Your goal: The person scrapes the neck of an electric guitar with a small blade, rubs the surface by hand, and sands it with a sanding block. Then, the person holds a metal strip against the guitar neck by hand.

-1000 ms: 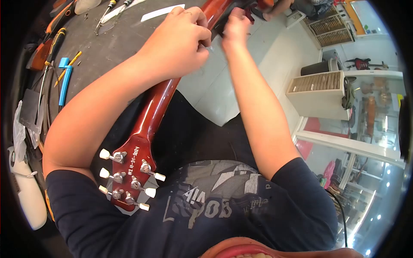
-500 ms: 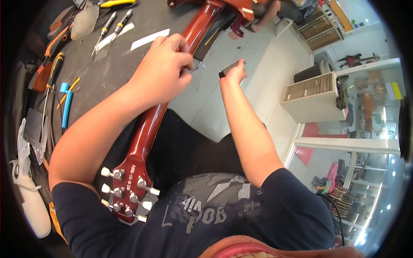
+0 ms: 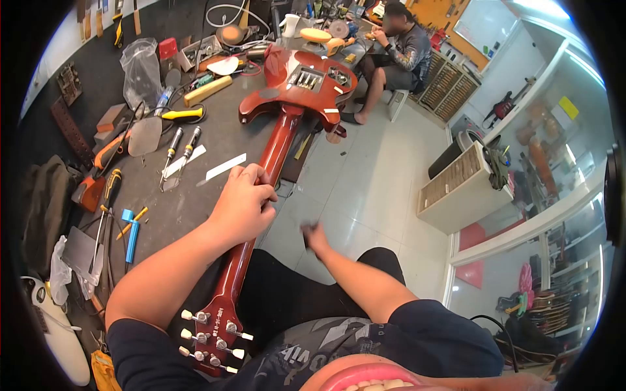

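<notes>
"Electric guitar (image 3: pixel 277 146), glossy red-brown: how does it lie in the head view?"

"Back upward. Its body (image 3: pixel 277 88) rests on the dark grey workbench (image 3: pixel 176 215), a cavity (image 3: pixel 308 79) open with parts showing inside; the neck (image 3: pixel 241 260) slopes down towards the wearer, and the headstock (image 3: pixel 225 313), with six pale-knobbed tuners (image 3: pixel 203 317) and white handwriting (image 3: pixel 217 324), ends beside the wearer's dark T-shirt (image 3: pixel 437 332)."

"And the hands?"

"The left hand (image 3: pixel 244 203) lies over the middle of the neck, fingers (image 3: pixel 261 192) curled in; I cannot tell whether they grip it or something hidden beneath. The right hand (image 3: pixel 317 238), blurred, is above the floor (image 3: pixel 385 169), apart from the guitar, closed round a small dark object (image 3: pixel 306 236) too smeared to identify."

"What is nearby?"

"A white strip (image 3: pixel 226 167) lies just beyond the left hand, two screwdrivers (image 3: pixel 175 140) to the left of it, and a blue string winder (image 3: pixel 132 240) nearer the wearer. Past the guitar's body, another person (image 3: pixel 407 55) sits on a stool (image 3: pixel 396 104) by the bench."
</notes>
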